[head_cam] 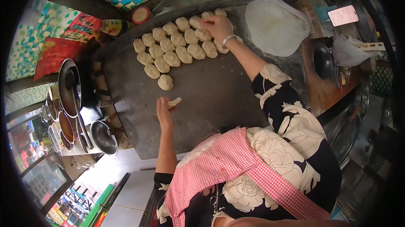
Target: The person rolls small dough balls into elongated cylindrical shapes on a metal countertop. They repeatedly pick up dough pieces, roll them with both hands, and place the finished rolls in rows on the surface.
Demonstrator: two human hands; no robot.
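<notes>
My left hand (165,111) is above the near left part of the dark work surface (202,100), holding a small pale scrap of dough (175,101) between thumb and fingers. Across the back of that surface lie several rounded dough pieces (184,54) in close rows. One dough ball (165,82) sits at the near end of the group, just beyond my left hand. My right hand (218,28), with a bracelet at the wrist, reaches over the back right of the rows. Its bent fingertips overlap some pieces; whether they grip or touch one is unclear.
To the right of the rows is a large mass in a clear plastic bag (275,26). A red-lidded jar (140,15) and a sauce bottle (114,27) stand at the back left. Metal bowls with ladles (69,84) line the left side. A dark bowl (322,60) is at right.
</notes>
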